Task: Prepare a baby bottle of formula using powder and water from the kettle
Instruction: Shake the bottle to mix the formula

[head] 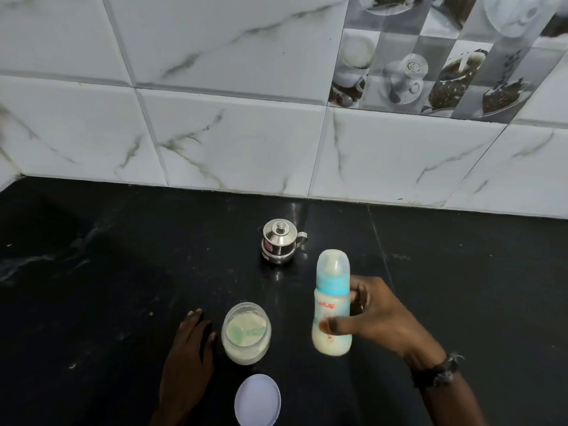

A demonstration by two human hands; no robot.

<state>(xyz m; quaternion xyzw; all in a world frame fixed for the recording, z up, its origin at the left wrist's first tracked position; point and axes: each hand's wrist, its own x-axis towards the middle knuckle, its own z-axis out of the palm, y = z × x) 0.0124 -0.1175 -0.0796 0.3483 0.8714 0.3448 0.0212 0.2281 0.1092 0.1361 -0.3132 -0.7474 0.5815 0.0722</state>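
Nearest me lies a round white plastic lid [257,400], cut off by the frame edge. My right hand [379,318] pinches the upright capped baby bottle of milky formula [332,305], long axis vertical, right of the open powder jar [246,332]. My left hand [187,361] rests flat, fingers spread, beside that jar. I can't tell whether the bottle touches the black counter [92,302]; the steel kettle [280,241] stands behind.

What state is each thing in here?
Bottle: capped, milky liquid inside, gripped upright in the right hand.
Jar: open, powder and a green scoop inside.
Lid: off, lying flat on the counter.
Kettle: lid on, standing alone.
Left hand: fingers straight, flat on the counter beside the jar.
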